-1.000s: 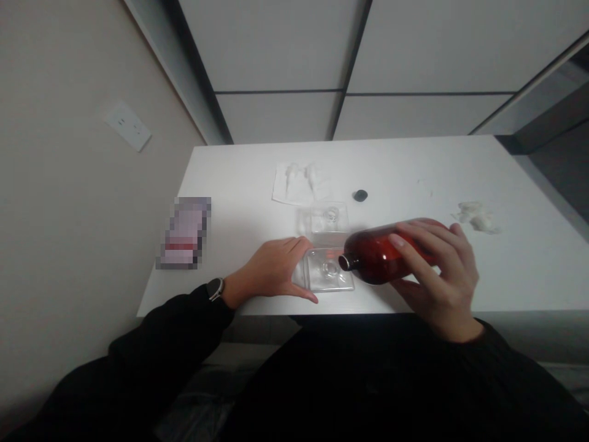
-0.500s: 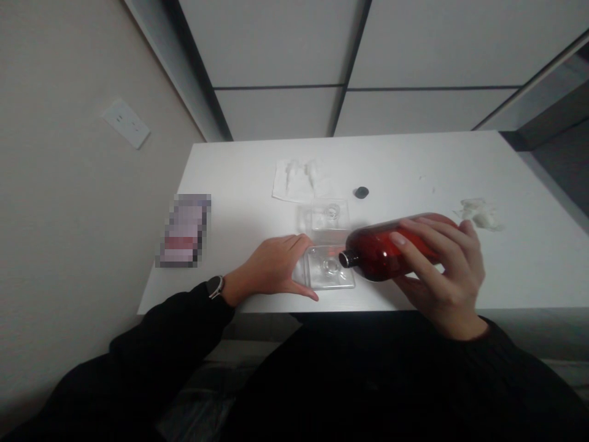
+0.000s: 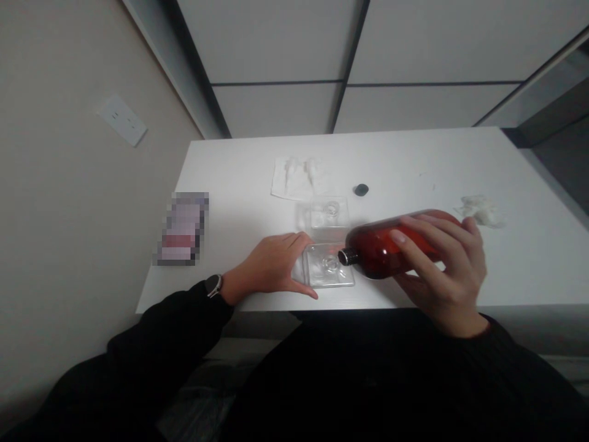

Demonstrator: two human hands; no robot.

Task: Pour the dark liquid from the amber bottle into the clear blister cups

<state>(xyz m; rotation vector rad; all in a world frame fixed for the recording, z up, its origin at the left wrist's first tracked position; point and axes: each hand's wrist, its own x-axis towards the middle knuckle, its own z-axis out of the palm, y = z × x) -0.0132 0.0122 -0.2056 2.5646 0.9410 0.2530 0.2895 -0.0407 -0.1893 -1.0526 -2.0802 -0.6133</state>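
Note:
My right hand [image 3: 444, 270] is wrapped round a dark red-amber bottle [image 3: 375, 248]. The bottle is tipped onto its side, and its uncapped black-looking neck points left above the right part of a clear plastic box [image 3: 317, 279]. No stream of liquid can be made out at the mouth. My left hand [image 3: 276, 264] spans the left end of that box, fingers at the far edge and thumb along the near edge. Behind it sits a second clear plastic box [image 3: 317, 215] with a round shape in it. A dark round cap [image 3: 361, 189] lies beyond the bottle.
A white tissue [image 3: 283, 187] with two whitish translucent pieces lies on the white table [image 3: 230, 178] towards the back. To the right is a crumpled tissue [image 3: 481, 212]. A pixelated flat object [image 3: 181, 230] lies at the left edge, near the wall.
The view has shifted very slightly. Both hands, the bottle and the boxes keep almost the same places relative to each other.

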